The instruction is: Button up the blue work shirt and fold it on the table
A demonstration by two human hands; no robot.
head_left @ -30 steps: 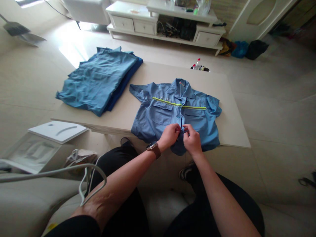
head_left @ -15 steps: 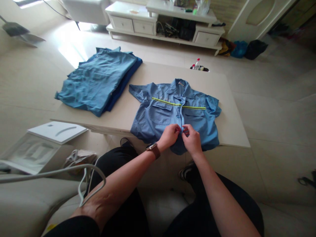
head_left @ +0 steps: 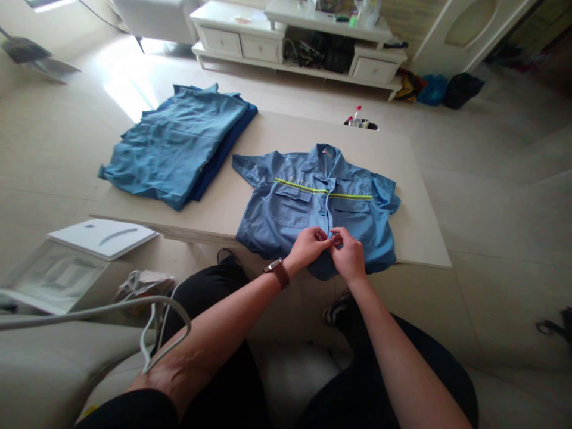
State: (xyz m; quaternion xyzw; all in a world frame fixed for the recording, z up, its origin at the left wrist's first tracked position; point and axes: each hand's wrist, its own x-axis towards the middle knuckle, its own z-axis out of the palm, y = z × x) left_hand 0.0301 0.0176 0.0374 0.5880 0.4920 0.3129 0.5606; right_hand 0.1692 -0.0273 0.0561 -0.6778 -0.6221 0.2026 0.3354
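A short-sleeved blue work shirt point(head_left: 290, 208) with a yellow-green stripe across the chest lies front up, collar away from me. Its lower edge hangs over the near side of the table point(head_left: 429, 238). My left hand point(head_left: 309, 245), with a brown-strapped watch at the wrist, pinches the front placket low on the shirt. Right beside it, my right hand point(head_left: 347, 253) grips the other side of the same placket, and the fingertips of both meet there. Any button between them is hidden by the fingers. Above the hands the placket is slightly parted.
A stack of folded blue garments point(head_left: 174, 143) lies on the table's left part. Left of the table stands a white box point(head_left: 102, 235). A pale cable point(head_left: 111, 308) crosses near my left forearm. Bottles with red caps point(head_left: 357, 116) show behind the far edge; a white cabinet point(head_left: 263, 47) stands beyond.
My left fingers have shifted slightly right and now touch those of my right hand at the placket. The shirt lies almost as before.
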